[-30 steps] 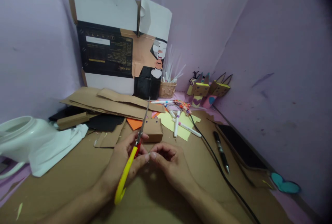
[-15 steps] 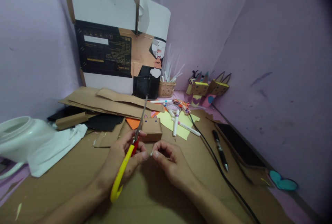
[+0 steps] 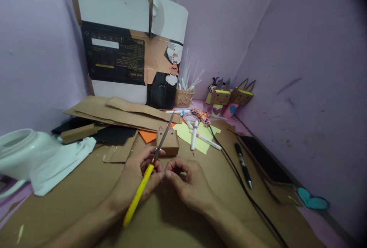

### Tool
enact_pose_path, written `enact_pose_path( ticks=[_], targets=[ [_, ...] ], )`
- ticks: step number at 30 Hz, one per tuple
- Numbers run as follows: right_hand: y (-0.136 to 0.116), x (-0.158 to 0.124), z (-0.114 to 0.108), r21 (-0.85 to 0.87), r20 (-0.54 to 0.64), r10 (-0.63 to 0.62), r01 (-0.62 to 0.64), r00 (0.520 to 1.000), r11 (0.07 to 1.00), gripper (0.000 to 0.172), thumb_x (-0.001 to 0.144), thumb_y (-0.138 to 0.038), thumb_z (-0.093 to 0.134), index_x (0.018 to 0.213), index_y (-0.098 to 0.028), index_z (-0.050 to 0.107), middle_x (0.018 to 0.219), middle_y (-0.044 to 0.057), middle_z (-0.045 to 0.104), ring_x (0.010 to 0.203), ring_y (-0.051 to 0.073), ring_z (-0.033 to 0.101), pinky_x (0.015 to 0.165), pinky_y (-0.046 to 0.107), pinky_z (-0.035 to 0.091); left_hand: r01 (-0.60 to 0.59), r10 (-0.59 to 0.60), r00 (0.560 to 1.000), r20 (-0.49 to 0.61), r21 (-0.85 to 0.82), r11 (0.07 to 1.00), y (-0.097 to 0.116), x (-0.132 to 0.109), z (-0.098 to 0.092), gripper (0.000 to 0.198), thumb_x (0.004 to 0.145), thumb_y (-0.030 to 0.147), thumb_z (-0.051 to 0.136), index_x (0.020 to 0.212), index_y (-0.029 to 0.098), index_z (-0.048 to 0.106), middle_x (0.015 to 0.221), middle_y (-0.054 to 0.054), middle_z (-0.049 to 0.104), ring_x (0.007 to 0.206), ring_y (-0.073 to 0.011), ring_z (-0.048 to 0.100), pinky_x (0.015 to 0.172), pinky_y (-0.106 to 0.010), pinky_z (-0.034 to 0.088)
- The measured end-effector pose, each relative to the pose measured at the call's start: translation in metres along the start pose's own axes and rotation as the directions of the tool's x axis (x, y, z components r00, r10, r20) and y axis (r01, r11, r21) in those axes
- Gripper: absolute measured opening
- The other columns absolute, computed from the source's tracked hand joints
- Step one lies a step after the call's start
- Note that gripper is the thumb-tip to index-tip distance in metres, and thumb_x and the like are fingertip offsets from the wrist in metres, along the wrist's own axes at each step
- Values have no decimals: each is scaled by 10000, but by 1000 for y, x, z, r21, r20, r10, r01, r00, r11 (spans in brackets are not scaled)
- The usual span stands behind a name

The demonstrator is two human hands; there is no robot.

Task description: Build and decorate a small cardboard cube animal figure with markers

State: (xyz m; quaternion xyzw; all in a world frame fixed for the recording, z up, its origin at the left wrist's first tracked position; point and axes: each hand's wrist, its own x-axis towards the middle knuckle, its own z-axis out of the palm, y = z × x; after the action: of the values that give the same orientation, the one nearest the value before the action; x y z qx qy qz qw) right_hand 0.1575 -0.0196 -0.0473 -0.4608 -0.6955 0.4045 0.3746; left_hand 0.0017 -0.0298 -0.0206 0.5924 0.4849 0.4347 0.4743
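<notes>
My left hand (image 3: 130,179) holds a pair of scissors (image 3: 139,194) with yellow and red handles, blades pointing away from me and up to the right. Its thumb and index fingertips meet those of my right hand (image 3: 190,183). The right fingers are pinched together; a tiny pale bit seems to be between the fingertips, but it is too small to make out. Just beyond the hands sits a small cardboard box (image 3: 171,149) with pointed ears and two dark eye dots. The scissor blades pass in front of it.
Markers (image 3: 194,136) lie on yellow paper (image 3: 183,129) behind the box. A black cable (image 3: 237,177), a pen (image 3: 243,167) and a phone (image 3: 266,160) are to the right. Cardboard strips (image 3: 114,114) are stacked at the back left, near a white pot (image 3: 37,156).
The scissors have tilted further right, their tips now in front of the box. My hands have come together at the fingertips, and the small white bit seen earlier is mostly hidden.
</notes>
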Motion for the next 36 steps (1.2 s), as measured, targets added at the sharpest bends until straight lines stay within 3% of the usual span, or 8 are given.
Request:
enact_pose_path(
  ticks=[7,15,18,20,22,24,36],
  targets=[
    [-4,0,1,174,-10,55,-52,998,983,137,774,-269,566,728,-172,650,655,11,618,563,117,502,550,235,401,19,-20,999,-40,-17,1000,-3,0,-1,352,677,202,665,993,185,511,644,50,571,532,-85,511,504,-184,416],
    [-2,5,9,422,53,213,-215,976,881,188,656,-340,647,703,-160,620,552,-24,548,468,90,442,472,219,344,25,-29,989,-146,-29,999,3,1,0,344,680,203,656,990,189,507,662,52,574,472,-68,449,432,-175,358],
    [3,6,5,297,-31,218,-199,975,934,128,698,-296,612,709,-170,626,555,-20,552,469,99,444,462,219,333,-5,10,982,-191,29,1000,7,2,-3,327,681,210,660,972,187,515,658,47,576,509,-82,489,457,-174,375],
    [5,4,-1,78,-69,153,-148,986,986,82,723,-252,606,722,-184,653,596,-5,604,488,112,470,480,229,341,-31,51,968,-247,83,996,9,2,-6,313,685,218,657,966,187,523,662,44,575,558,-98,531,500,-179,403],
    [5,2,-5,-168,-50,39,-47,998,985,56,727,-198,624,719,-200,679,662,9,658,549,130,521,530,244,364,-33,71,951,-301,130,991,10,2,-8,297,687,226,649,959,188,536,668,41,572,576,-106,548,510,-184,406],
    [4,1,-7,-310,20,-47,51,999,950,86,732,-158,631,733,-208,700,732,21,690,637,152,573,595,257,385,-17,70,940,-333,160,987,11,1,-10,293,691,238,645,962,193,545,677,39,573,556,-106,541,480,-186,387],
    [11,5,6,-498,191,-68,156,979,853,113,816,-175,591,848,-218,691,869,28,678,764,169,618,644,254,371,-35,77,948,-310,139,990,7,1,-12,289,713,237,618,981,192,521,668,54,543,517,-83,490,457,-172,352]
  ],
)
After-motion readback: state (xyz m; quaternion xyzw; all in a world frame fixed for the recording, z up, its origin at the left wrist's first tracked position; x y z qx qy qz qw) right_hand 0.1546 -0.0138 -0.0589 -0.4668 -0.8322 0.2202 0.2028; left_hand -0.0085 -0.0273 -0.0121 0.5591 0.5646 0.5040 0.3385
